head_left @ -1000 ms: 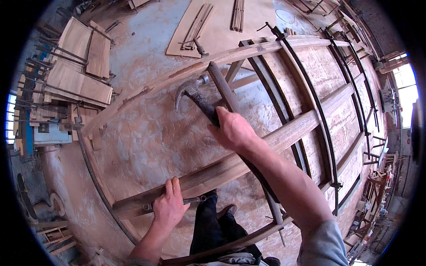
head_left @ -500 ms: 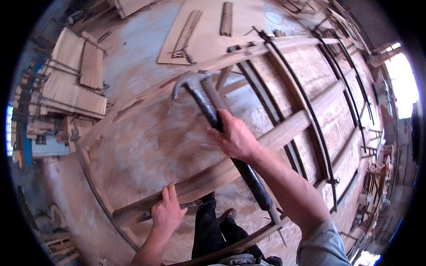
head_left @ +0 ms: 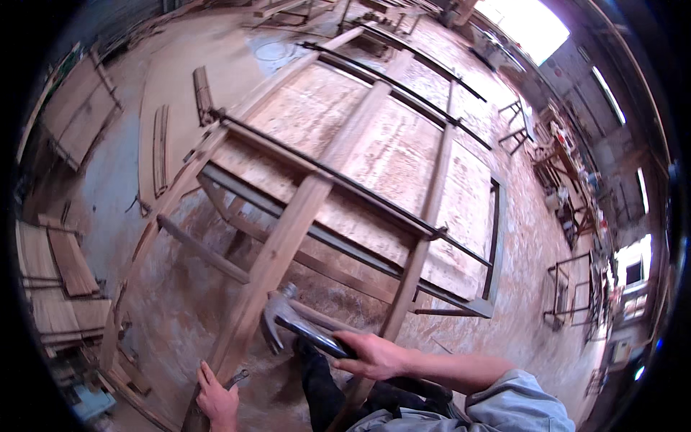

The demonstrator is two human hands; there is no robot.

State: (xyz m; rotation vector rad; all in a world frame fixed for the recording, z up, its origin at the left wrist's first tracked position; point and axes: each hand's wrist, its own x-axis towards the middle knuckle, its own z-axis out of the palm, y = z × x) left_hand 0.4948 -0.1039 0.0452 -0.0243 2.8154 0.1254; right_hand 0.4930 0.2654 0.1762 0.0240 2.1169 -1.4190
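Note:
A claw hammer [head_left: 302, 330] is in my right hand [head_left: 371, 355], its fingers wrapped round the dark handle. The hammer's head is beside the middle rail [head_left: 277, 252] of a large wooden frame, over a short crosspiece [head_left: 327, 317]. At the near end of that rail, my left hand [head_left: 217, 398] is closed, its fingers against the wood. A metal wrench [head_left: 237, 379] sticks out from under it; most of the wrench is hidden. Another short crosspiece [head_left: 203, 248] joins the middle rail to the left outer rail [head_left: 146, 241].
Long dark bar clamps [head_left: 324, 169] span the frame. Pale panels [head_left: 396, 137] lie under its far part, on a metal-edged stand [head_left: 497, 245]. Wood strips [head_left: 161, 147] rest on a board at left, near stacked planks [head_left: 68, 270]. Benches [head_left: 561, 169] line the right.
The view has swung to the right. My right hand has brought the hammer from the left part of the frame to beside the middle rail. My left hand stays at the rail's near end.

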